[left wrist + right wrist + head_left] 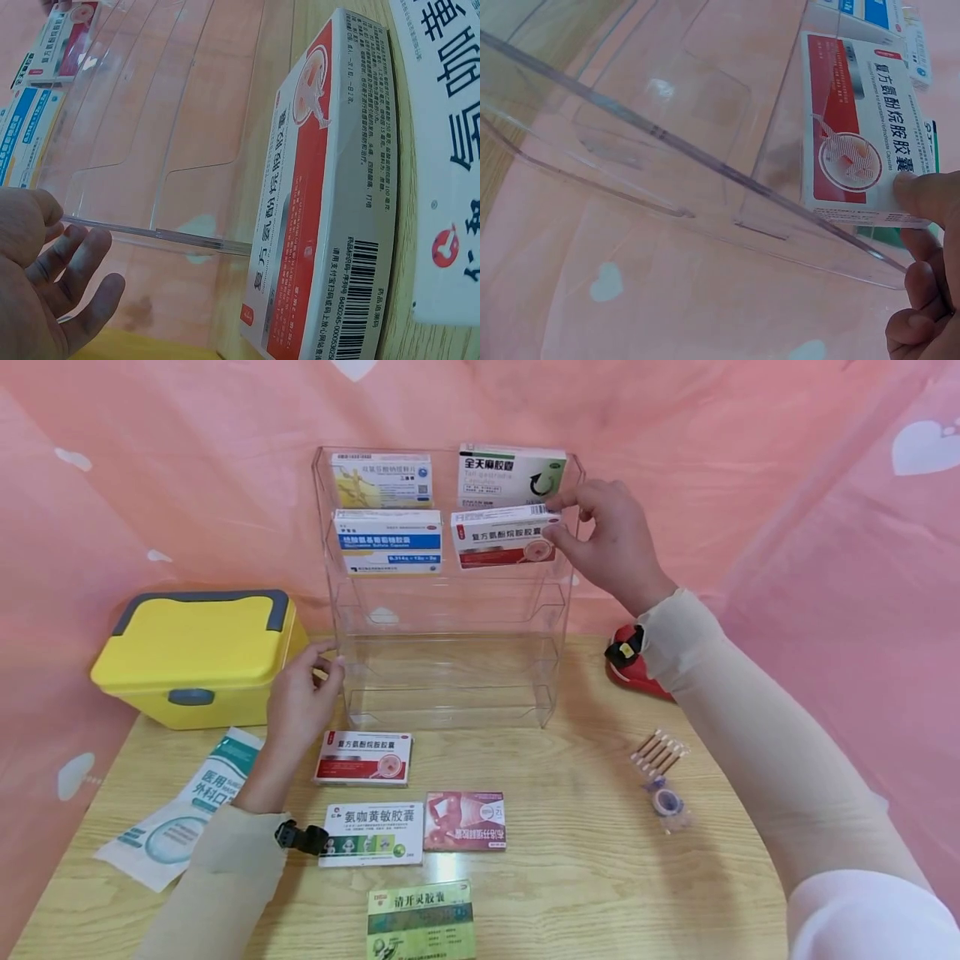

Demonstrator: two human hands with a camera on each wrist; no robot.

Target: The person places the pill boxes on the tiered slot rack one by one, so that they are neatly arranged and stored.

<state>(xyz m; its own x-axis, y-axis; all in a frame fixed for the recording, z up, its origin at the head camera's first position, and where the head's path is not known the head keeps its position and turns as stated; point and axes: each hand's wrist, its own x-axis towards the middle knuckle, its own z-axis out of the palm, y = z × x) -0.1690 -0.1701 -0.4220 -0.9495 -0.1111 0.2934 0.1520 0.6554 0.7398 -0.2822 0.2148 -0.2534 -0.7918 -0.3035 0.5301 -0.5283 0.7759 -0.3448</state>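
Observation:
My right hand (pixel 617 539) pinches a red-and-white medicine box (pixel 504 542) by its right end, thumb on the front. The box sits slightly tilted at the second tier of a clear display rack (pixel 450 675), overlapping the green-and-white medicine box (pixel 512 475) behind it. Beside it stands a blue-and-white medicine box (pixel 388 545), with a yellow-and-white medicine box (pixel 384 481) above. My left hand (pixel 298 697) holds the rack's left side edge low down, between thumb and fingers (pixel 75 262). Just in front of the rack, a matching red-and-white box (pixel 300 195) lies flat on the table.
Nearer on the table lie a white-and-green box (pixel 372 835), a pink box (pixel 465 821) and a green box (pixel 422 922). A yellow case (pixel 195 652) and a mask packet (pixel 187 810) are left. Right are a red item (pixel 637 675), cotton swabs (pixel 660 753) and a tape roll (pixel 666 802).

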